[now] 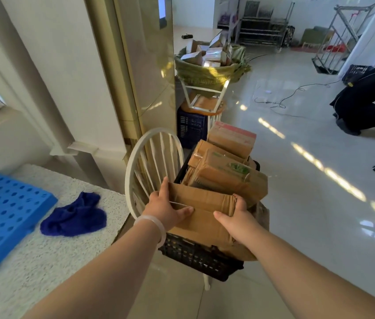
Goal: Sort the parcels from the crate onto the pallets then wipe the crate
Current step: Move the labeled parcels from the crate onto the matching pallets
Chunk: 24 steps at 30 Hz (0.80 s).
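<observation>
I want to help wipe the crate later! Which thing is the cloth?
Look left of the white chair to the speckled counter. Beside the blue pallet lies a cloth. It is dark blue and crumpled, unlike the lighter, flat pallet full of holes.

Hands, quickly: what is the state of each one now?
Left hand: holds the left end of the front cardboard parcel.
Right hand: holds the right end of the same parcel.
</observation>
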{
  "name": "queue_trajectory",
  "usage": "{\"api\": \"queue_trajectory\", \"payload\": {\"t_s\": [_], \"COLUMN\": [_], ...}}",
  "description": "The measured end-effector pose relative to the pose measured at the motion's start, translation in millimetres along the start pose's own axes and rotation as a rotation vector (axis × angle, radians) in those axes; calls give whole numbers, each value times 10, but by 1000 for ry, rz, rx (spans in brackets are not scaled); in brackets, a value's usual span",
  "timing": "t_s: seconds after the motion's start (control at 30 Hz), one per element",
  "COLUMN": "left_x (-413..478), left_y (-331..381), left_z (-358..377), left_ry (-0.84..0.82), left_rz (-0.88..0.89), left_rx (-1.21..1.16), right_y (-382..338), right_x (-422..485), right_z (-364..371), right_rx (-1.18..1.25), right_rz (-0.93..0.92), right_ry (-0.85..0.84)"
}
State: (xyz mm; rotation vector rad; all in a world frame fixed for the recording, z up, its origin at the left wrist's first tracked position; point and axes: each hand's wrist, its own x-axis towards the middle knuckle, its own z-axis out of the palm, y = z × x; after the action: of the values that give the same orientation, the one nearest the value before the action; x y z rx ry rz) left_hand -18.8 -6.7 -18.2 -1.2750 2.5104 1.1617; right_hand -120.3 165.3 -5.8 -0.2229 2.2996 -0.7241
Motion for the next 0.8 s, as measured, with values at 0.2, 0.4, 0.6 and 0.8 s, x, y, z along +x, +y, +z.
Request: {"api": "queue_trajectory", "payload": {"t_s": [0.2, 0.4, 0.6, 0.8], "left_x": [-255, -480, -548, -694], "left_y": [-170, -408, -698, -960], "left_z": [-136, -345, -587, -826], "left_ry": [16, 165, 309, 308], "left_rz": [-24, -44, -162, -112], "left_rx": [-78, -260, -375, -537], "right_y": [-99, -301, -560, -791], "right_x": [-206, -351, -503, -639], "right_z": [151, 408, 637, 824], "right_rx": [65, 260, 296, 387], "right_rz": [21, 59, -44, -79], "right_ry": [4, 34, 32, -117]}}
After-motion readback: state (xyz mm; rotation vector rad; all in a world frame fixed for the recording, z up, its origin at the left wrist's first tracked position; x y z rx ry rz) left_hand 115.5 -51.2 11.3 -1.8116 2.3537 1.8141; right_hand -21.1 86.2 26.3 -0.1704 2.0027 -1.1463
